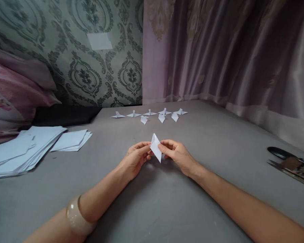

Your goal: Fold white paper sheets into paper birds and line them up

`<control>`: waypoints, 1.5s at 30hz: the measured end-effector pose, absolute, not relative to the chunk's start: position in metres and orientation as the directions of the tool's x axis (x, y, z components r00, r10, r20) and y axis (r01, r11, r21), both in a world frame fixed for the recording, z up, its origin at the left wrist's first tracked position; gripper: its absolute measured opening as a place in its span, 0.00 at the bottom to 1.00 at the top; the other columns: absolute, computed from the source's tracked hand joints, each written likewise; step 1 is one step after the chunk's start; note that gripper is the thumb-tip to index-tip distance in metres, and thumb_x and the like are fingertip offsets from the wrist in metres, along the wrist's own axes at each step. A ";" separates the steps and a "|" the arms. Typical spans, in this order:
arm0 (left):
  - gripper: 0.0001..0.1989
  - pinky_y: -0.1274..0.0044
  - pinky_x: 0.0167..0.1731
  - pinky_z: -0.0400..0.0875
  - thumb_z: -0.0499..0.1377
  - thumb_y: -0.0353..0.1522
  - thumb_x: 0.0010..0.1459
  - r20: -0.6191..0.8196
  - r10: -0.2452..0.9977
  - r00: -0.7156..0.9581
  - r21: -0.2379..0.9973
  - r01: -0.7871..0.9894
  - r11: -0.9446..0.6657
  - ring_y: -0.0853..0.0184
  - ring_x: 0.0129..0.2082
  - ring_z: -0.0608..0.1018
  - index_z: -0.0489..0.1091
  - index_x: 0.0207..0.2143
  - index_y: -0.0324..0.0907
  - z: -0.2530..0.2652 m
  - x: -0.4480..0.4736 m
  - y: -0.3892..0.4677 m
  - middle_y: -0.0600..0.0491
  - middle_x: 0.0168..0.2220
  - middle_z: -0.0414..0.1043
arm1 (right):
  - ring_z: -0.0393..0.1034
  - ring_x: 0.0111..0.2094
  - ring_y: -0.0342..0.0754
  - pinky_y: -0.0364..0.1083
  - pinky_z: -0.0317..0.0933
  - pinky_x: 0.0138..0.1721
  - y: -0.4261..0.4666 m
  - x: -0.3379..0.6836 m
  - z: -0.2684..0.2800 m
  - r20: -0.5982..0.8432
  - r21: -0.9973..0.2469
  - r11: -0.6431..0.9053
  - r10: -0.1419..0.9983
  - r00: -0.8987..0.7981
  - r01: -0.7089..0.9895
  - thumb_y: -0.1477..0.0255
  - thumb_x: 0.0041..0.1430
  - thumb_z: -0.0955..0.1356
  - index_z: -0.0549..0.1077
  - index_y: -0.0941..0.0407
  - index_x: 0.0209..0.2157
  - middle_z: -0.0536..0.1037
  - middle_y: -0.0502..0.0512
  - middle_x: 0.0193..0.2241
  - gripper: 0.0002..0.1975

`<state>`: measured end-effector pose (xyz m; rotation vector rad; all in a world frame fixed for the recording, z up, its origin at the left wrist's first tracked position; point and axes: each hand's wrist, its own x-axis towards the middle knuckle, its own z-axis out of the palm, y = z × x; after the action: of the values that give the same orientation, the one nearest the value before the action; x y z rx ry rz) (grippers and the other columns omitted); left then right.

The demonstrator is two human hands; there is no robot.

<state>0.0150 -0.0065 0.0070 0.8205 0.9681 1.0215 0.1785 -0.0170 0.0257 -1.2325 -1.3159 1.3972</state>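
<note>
A small white piece of folded paper (156, 148), shaped like a narrow diamond, is held up between my two hands, just above the grey surface. My left hand (138, 157) pinches its left edge between thumb and fingers. On the other side, my right hand (176, 153) grips the right edge, its thumb lying on the front face. Some fingertips are hidden behind the paper. Beyond the hands, several folded paper birds (149, 113) with spread wings stand in a row. In front of that row lie three diamond-shaped folded papers (161, 118).
Stacked white sheets (44, 141) and a smaller paper pile (72, 140) lie at the left, near a black folded cloth (66, 115) and a pink pillow (17, 91). Scissors (278, 163) and a black-handled item (281, 152) rest at the far right, below the curtain (192, 57).
</note>
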 end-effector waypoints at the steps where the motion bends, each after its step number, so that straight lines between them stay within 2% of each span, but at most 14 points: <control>1: 0.11 0.81 0.27 0.66 0.66 0.32 0.46 -0.263 0.937 0.232 0.892 -0.311 0.327 0.74 0.25 0.72 0.70 0.32 0.37 0.006 0.015 -0.007 0.54 0.25 0.70 | 0.70 0.33 0.44 0.42 0.60 0.31 -0.017 0.178 0.025 -0.109 -0.994 -0.103 0.980 -0.164 0.041 0.62 0.50 0.70 0.75 0.58 0.37 0.78 0.55 0.33 0.15; 6: 0.18 0.80 0.25 0.65 0.61 0.45 0.52 -0.267 0.917 0.295 0.905 -0.250 0.344 0.71 0.26 0.74 0.71 0.31 0.36 0.012 0.014 -0.011 0.49 0.29 0.73 | 0.63 0.24 0.39 0.41 0.56 0.26 -0.016 0.179 0.023 -0.127 -0.992 -0.126 0.985 -0.120 0.018 0.61 0.48 0.71 0.75 0.60 0.30 0.75 0.52 0.26 0.15; 9: 0.17 0.81 0.22 0.61 0.62 0.43 0.50 -0.251 0.937 0.245 0.962 -0.049 0.270 0.74 0.21 0.69 0.72 0.28 0.35 0.020 0.013 -0.014 0.51 0.25 0.71 | 0.63 0.23 0.39 0.41 0.55 0.25 -0.016 0.180 0.022 -0.155 -0.988 -0.153 0.978 -0.143 0.021 0.62 0.49 0.70 0.74 0.60 0.29 0.74 0.52 0.24 0.14; 11: 0.14 0.81 0.21 0.58 0.62 0.40 0.49 -0.254 0.953 0.168 0.965 0.114 0.237 0.75 0.19 0.66 0.72 0.26 0.36 0.023 0.012 -0.016 0.54 0.21 0.68 | 0.62 0.22 0.39 0.40 0.54 0.24 -0.015 0.181 0.020 -0.166 -0.986 -0.161 0.975 -0.145 0.040 0.64 0.49 0.70 0.73 0.59 0.32 0.73 0.50 0.22 0.13; 13: 0.13 0.80 0.22 0.58 0.60 0.39 0.51 -0.236 0.963 0.129 0.947 0.252 0.199 0.73 0.20 0.67 0.73 0.26 0.37 0.023 0.011 -0.016 0.54 0.21 0.69 | 0.63 0.21 0.40 0.40 0.54 0.23 -0.014 0.182 0.018 -0.162 -0.985 -0.150 0.976 -0.145 0.086 0.66 0.50 0.70 0.71 0.58 0.37 0.71 0.46 0.20 0.14; 17: 0.13 0.75 0.33 0.65 0.57 0.39 0.52 -0.048 0.991 0.122 0.864 0.503 -0.020 0.65 0.32 0.73 0.73 0.24 0.39 0.013 0.007 -0.012 0.50 0.34 0.72 | 0.67 0.25 0.41 0.41 0.59 0.28 -0.013 0.185 0.012 -0.053 -0.962 0.008 0.975 -0.217 0.274 0.71 0.53 0.66 0.73 0.56 0.35 0.75 0.49 0.24 0.07; 20: 0.12 0.69 0.44 0.64 0.56 0.37 0.53 0.059 0.988 0.141 0.773 0.620 -0.135 0.61 0.41 0.72 0.74 0.25 0.39 0.004 0.004 -0.010 0.47 0.40 0.70 | 0.67 0.27 0.42 0.42 0.59 0.31 -0.015 0.187 0.008 0.017 -0.872 0.147 0.962 -0.272 0.466 0.76 0.53 0.63 0.75 0.55 0.35 0.77 0.51 0.30 0.10; 23: 0.11 0.66 0.49 0.61 0.56 0.35 0.53 0.109 0.981 0.164 0.717 0.670 -0.191 0.59 0.45 0.69 0.75 0.26 0.40 0.001 0.004 -0.009 0.47 0.40 0.69 | 0.65 0.27 0.41 0.42 0.58 0.30 -0.018 0.187 0.007 0.099 -0.749 0.270 0.949 -0.301 0.605 0.78 0.53 0.63 0.74 0.53 0.38 0.75 0.50 0.31 0.13; 28: 0.10 0.66 0.47 0.63 0.56 0.33 0.55 0.131 0.974 0.187 0.683 0.695 -0.226 0.60 0.43 0.69 0.73 0.25 0.40 -0.001 0.005 -0.006 0.47 0.38 0.69 | 0.66 0.29 0.41 0.43 0.59 0.34 -0.020 0.186 0.004 0.181 -0.648 0.384 0.917 -0.356 0.658 0.76 0.55 0.64 0.73 0.52 0.40 0.73 0.51 0.36 0.12; 31: 0.09 0.67 0.45 0.64 0.56 0.33 0.55 0.168 0.963 0.212 0.664 0.698 -0.270 0.61 0.40 0.69 0.72 0.26 0.39 -0.005 0.005 -0.004 0.47 0.36 0.69 | 0.66 0.30 0.40 0.43 0.59 0.35 -0.018 0.189 0.002 0.170 -0.650 0.383 0.915 -0.366 0.657 0.76 0.56 0.64 0.74 0.52 0.39 0.71 0.52 0.39 0.11; 34: 0.05 0.68 0.43 0.65 0.55 0.30 0.55 0.231 0.945 0.231 0.643 0.692 -0.327 0.62 0.39 0.69 0.71 0.31 0.40 -0.006 0.003 -0.004 0.48 0.35 0.68 | 0.66 0.31 0.40 0.42 0.59 0.36 -0.012 0.191 0.001 0.156 -0.666 0.375 0.916 -0.371 0.645 0.76 0.57 0.64 0.75 0.52 0.37 0.72 0.51 0.38 0.10; 38: 0.11 0.69 0.44 0.64 0.53 0.24 0.52 0.215 0.935 0.282 0.643 0.680 -0.353 0.62 0.41 0.68 0.73 0.33 0.42 -0.001 0.004 -0.010 0.49 0.38 0.68 | 0.66 0.31 0.42 0.43 0.59 0.36 -0.001 0.193 0.003 0.108 -0.703 0.344 0.917 -0.384 0.623 0.71 0.58 0.65 0.77 0.53 0.35 0.73 0.52 0.35 0.08; 41: 0.09 0.68 0.45 0.64 0.56 0.27 0.50 0.136 0.962 0.236 0.667 0.697 -0.266 0.60 0.44 0.67 0.74 0.33 0.42 0.006 0.006 -0.014 0.48 0.40 0.68 | 0.67 0.33 0.43 0.43 0.59 0.36 0.005 0.194 0.006 0.058 -0.722 0.307 0.920 -0.388 0.619 0.69 0.59 0.65 0.78 0.54 0.35 0.74 0.53 0.35 0.10; 45: 0.09 0.66 0.47 0.63 0.56 0.34 0.54 0.114 0.972 0.205 0.684 0.694 -0.226 0.59 0.44 0.68 0.75 0.31 0.41 0.007 0.006 -0.013 0.47 0.40 0.69 | 0.68 0.33 0.44 0.43 0.59 0.36 0.007 0.194 0.007 0.042 -0.715 0.285 0.929 -0.368 0.638 0.68 0.59 0.64 0.78 0.55 0.34 0.75 0.54 0.34 0.11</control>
<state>0.0059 -0.0128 0.0075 1.9928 1.5432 0.7449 0.1940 0.0070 0.0068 -1.4025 -2.1046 0.8522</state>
